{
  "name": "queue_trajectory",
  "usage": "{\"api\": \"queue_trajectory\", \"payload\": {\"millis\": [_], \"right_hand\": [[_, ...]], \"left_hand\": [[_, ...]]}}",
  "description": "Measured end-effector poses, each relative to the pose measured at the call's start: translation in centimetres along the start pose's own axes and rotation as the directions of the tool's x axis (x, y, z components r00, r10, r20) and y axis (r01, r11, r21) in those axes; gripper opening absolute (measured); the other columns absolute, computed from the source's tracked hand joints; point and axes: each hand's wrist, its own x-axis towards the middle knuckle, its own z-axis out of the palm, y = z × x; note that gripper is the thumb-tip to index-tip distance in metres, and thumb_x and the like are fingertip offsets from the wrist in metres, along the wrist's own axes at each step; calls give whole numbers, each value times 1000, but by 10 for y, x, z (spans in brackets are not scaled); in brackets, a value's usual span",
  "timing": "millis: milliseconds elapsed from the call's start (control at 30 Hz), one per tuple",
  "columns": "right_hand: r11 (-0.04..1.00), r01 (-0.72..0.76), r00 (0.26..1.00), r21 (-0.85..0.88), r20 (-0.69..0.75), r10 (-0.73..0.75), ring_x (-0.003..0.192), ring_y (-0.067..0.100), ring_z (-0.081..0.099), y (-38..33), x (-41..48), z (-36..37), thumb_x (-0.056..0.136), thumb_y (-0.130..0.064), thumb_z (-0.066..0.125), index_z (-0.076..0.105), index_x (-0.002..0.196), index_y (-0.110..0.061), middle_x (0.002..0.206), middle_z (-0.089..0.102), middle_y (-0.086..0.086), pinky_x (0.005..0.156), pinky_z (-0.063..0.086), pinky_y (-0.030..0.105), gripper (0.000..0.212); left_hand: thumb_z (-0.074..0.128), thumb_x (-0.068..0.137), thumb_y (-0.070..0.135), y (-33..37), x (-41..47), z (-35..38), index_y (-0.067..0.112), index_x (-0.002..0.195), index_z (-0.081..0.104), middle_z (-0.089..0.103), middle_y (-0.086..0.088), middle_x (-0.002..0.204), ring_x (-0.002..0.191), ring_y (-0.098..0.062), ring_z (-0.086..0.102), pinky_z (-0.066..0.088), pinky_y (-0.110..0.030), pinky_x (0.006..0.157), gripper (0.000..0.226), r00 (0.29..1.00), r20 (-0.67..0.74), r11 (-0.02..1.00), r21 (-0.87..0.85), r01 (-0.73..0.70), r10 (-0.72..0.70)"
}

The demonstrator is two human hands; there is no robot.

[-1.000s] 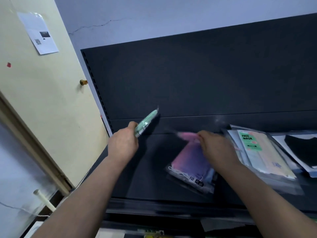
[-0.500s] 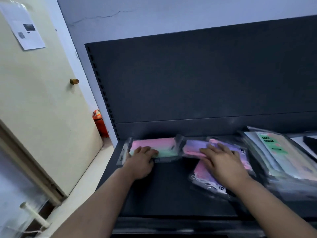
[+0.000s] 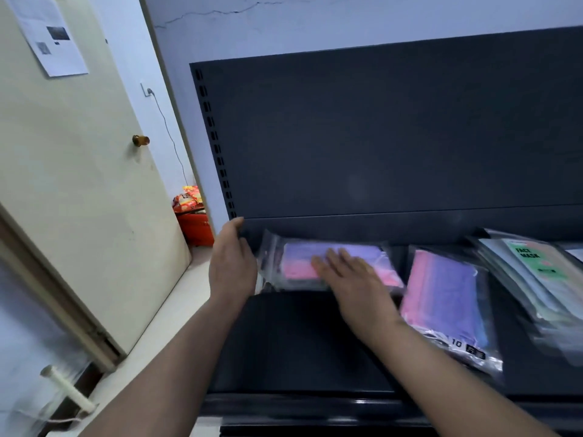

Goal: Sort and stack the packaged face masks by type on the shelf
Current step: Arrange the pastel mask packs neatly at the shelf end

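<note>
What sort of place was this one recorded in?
Probably a small shop or its stockroom: a dark metal display shelf with a slotted upright, packaged face masks lying on it in piles, and a plain door beside it.

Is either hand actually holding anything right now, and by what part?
Nothing is gripped. The right hand lies flat on top of the pink-and-purple plastic-wrapped mask pack; the left hand stands open beside its left end.

A small shop or its stockroom: a dark metal retail shelf [image 3: 299, 342] with a slotted upright [image 3: 214, 143] carries packaged face masks [image 3: 533, 275], beside a cream door [image 3: 79, 184] and cracked wall [image 3: 315, 17].
</note>
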Motion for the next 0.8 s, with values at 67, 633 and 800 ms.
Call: {"api": "queue_trajectory", "payload": {"millis": [67, 633, 800], "right_hand": [[999, 24, 976, 35, 216, -31, 141, 33, 31, -20, 2, 20, 91, -12, 31, 34, 146, -22, 153, 32, 10, 112, 28, 47, 56], [953, -235, 930, 192, 328, 164, 148, 20, 2, -1, -9, 19, 100, -36, 37, 26, 146, -36, 160, 10, -8, 118, 7, 47, 47], [928, -346, 934, 139, 146, 327, 144, 16, 26, 36, -46, -11, 92, -17, 46, 46, 137, -31, 152, 36, -5, 115, 25, 36, 47]], "left_hand": [[39, 95, 4, -3, 0, -8, 13, 129, 51, 60, -6, 128, 118, -24, 55, 40, -30, 94, 38, 998, 60, 998, 56, -20, 16], [42, 93, 47, -15, -45, 28, 34, 142, 29, 20, -6, 154, 143, -37, 14, 19, -58, 115, 53, 610, 792, 743, 418, -522, -17], [46, 94, 29, 19, -44, 40, 24, 136, 44, 34, -5, 149, 138, -29, 28, 31, -48, 111, 43, 725, 684, 781, 411, -470, 76]]}}
